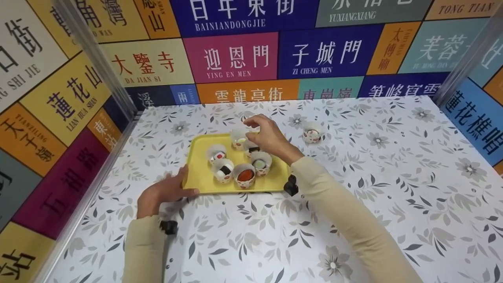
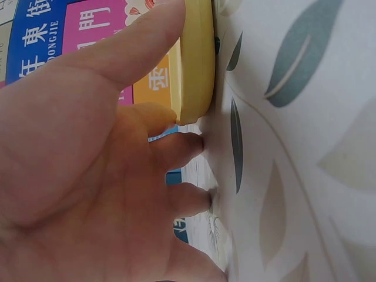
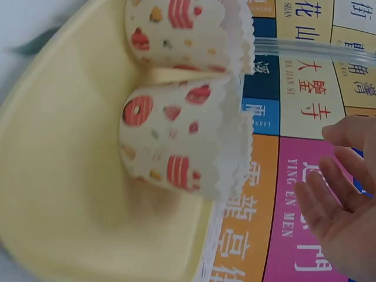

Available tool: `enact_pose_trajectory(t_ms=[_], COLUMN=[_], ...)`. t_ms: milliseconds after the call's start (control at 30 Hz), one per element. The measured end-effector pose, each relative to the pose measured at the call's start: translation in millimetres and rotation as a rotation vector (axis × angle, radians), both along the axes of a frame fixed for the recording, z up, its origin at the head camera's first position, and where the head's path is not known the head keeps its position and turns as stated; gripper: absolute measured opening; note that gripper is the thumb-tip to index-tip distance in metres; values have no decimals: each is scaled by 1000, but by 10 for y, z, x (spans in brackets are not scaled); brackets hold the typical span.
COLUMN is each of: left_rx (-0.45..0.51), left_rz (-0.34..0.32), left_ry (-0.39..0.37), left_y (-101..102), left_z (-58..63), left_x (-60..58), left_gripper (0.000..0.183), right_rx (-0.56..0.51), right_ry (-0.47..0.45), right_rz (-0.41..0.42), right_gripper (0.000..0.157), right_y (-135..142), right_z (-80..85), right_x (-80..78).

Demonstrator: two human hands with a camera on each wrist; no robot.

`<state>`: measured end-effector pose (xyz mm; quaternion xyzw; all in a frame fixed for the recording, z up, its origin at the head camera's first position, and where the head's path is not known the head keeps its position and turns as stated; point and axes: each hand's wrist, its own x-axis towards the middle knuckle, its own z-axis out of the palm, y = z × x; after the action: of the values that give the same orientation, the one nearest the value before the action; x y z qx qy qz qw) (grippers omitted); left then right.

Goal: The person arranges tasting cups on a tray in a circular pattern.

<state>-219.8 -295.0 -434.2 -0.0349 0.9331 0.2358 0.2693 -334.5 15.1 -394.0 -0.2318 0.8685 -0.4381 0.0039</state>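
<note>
A yellow tray (image 1: 206,182) carries several paper baking cups, among them one with an orange-red filling (image 1: 245,177) and one with a black-and-white piece (image 1: 224,173). My left hand (image 1: 171,186) holds the tray's near left corner; in the left wrist view its thumb lies over the tray edge (image 2: 198,59). Above the back cups hovers my right hand (image 1: 269,135), its fingers loosely bent around nothing. The right wrist view shows that hand (image 3: 346,194) apart from a fruit-and-cake patterned cup (image 3: 176,135). My right hand partly covers one cup in the head view.
Another paper cup (image 1: 312,135) stands on the table to the right, beyond the tray. The table has a white leaf-patterned cover (image 1: 377,173). Panels with large lettering (image 1: 232,57) rise behind and at both sides.
</note>
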Motion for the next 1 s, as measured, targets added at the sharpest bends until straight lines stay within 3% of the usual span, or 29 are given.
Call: enact_pose_trajectory(t_ms=[133,400,1000], left_rx=[2,5,22], left_rz=[-32,-14,11], left_ry=[13,4,-6], left_y=[-3,-9,-1], left_z=[0,2,-17], left_x=[-7,4,-2], left_gripper=[107,106,107], right_rx=[-28,-64,37], right_ry=[69,175,110], right_rz=[-39,-112,-291], right_gripper=[31,31,49], right_y=[148,466,1233], right_z=[-44,-143,-362], right_x=[-26,-94,-247])
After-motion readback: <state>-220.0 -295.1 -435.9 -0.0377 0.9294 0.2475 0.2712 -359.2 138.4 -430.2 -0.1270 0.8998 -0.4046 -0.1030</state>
